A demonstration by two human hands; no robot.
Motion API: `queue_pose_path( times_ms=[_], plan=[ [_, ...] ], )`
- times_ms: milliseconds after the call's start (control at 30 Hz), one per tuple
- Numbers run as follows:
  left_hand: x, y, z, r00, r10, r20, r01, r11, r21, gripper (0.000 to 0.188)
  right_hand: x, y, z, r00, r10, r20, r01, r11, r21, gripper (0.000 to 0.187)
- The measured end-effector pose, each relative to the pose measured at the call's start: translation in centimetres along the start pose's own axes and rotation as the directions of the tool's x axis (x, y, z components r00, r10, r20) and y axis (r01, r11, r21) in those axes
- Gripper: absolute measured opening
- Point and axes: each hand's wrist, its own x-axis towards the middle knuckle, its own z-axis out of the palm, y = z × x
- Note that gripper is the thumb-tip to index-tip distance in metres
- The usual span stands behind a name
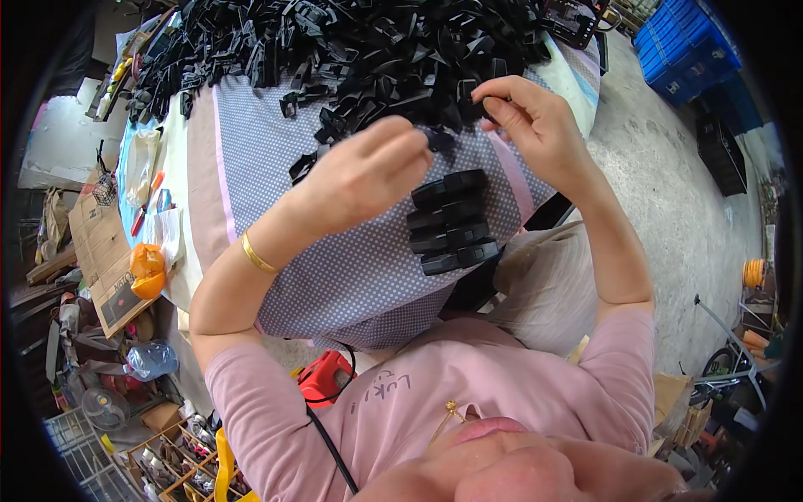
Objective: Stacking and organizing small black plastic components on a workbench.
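My left hand (368,171), a little blurred, is closed with its fingers curled. A dark plastic part (438,140) shows at its fingertips and looks held there. Thumb and forefinger of my right hand (535,125) pinch together at the edge of the pile; a small dark bit shows between them, too small to name. Just below the hands, several black plastic pieces (452,222) lie lined up in a short column on the dotted cloth (335,268). A large heap of black plastic parts (360,50) covers the far side of the table.
Left on the table are an orange bag (148,269) and a red-handled tool (139,221). A red case (326,376) sits below the table edge. Blue crates (687,50) stand at the far right on the concrete floor (652,184). A cardboard box (104,259) leans at left.
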Motion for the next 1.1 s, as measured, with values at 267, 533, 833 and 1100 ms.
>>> queue_pose_path(
  times_ms=[267, 533, 833, 1100],
  plan=[
    [0.6, 0.5, -0.6, 0.935, -0.201, 0.293, 0.328, 0.804, -0.496, 0.029, -1.1, 1.5, -0.4, 0.973, -0.18, 0.146, 0.212, 0.946, -0.247, 0.02],
    [0.6, 2.5, -0.1, 0.666, -0.624, 0.409, 0.744, 0.598, -0.299, 0.028, -2.0, 0.4, -1.1, 0.988, -0.067, 0.14, 0.13, 0.846, -0.517, 0.024],
    [0.2, 2.2, 0.7, 0.93, -0.308, 0.199, 0.344, 0.922, -0.178, 0.027, -1.7, -0.8, 0.2, 0.976, -0.178, 0.126, 0.209, 0.928, -0.309, 0.025],
    [0.3, 2.5, -0.7, 0.912, -0.253, 0.323, 0.368, 0.853, -0.371, 0.027, -1.8, 0.0, 0.7, 0.943, -0.258, 0.211, 0.314, 0.899, -0.306, 0.026]
  ],
)
